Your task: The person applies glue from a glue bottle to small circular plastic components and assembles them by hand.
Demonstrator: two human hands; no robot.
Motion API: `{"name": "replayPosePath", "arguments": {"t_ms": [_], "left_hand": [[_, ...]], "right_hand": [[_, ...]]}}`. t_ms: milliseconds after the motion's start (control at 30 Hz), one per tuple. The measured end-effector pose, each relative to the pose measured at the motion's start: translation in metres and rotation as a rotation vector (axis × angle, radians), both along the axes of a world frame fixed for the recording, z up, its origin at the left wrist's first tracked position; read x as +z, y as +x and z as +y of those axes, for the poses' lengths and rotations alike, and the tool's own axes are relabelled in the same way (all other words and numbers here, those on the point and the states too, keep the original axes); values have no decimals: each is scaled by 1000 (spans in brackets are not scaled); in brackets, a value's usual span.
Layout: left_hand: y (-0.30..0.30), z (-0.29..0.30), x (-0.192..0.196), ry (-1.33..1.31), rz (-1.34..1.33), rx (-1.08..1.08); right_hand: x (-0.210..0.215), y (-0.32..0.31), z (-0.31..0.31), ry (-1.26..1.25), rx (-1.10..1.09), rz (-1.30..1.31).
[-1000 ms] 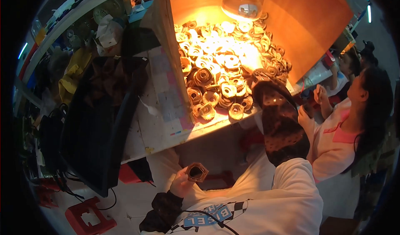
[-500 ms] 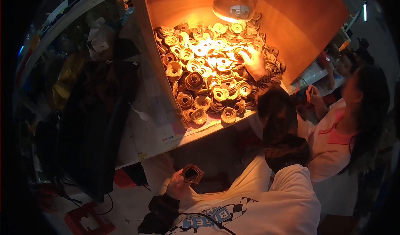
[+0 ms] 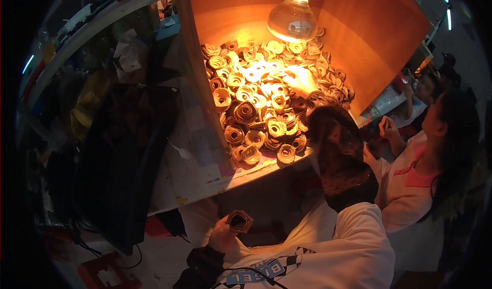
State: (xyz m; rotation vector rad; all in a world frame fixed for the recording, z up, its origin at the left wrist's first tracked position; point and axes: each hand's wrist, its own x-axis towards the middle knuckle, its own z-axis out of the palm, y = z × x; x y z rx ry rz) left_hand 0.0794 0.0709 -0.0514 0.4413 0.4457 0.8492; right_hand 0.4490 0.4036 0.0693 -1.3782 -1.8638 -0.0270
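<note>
Under a glowing lamp bulb (image 3: 293, 20) lies a pile of brown ruffled ring-shaped pieces (image 3: 246, 112), each with a hole in its middle. My right hand (image 3: 302, 80) reaches into the far right part of this pile. Strong glare washes out its fingers, so I cannot see whether a piece is between them. Low in front of my body, my left hand (image 3: 221, 235) is closed on a brown hexagonal ring (image 3: 248, 224) with a dark round opening facing up. Dark sleeve covers (image 3: 341, 155) are on both my forearms.
Wooden panels (image 3: 369, 43) wall the pile at the back, left and right. A pale table edge (image 3: 205, 192) runs in front of me. Another person (image 3: 410, 186) sits close at my right. Large dark object (image 3: 118, 171) at left; red stool (image 3: 105, 271) at lower left.
The view has shifted, so the pile and lamp sit lower in it. My right hand has moved slightly left within the pile. My left hand still holds the hexagonal ring, now tilted a little differently.
</note>
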Motion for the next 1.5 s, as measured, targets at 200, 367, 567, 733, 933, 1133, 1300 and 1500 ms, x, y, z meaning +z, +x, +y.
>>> {"name": "replayPosePath", "arguments": {"t_ms": [200,367,567,733,933,1133,1300,1500], "left_hand": [[0,-1,-14,-11,7,-5],[-4,-2,-16,-13,4,26],[4,3,-9,10,19,0],[4,0,-2,-4,21,33],[3,-1,-6,3,3,27],[1,-1,-7,9,30,11],[4,-1,-8,-12,40,38],[0,-3,-5,-5,35,67]], "right_hand": [[-29,14,40,258,-30,163],[10,-8,-10,93,-174,188],[-1,11,-45,-181,-188,456],[-2,-6,-73,-198,-108,539],[-10,8,-78,-236,-94,349],[0,7,-55,-54,-267,-4],[-2,-8,-12,-82,-415,-232],[2,-19,-6,-144,-283,350]]}}
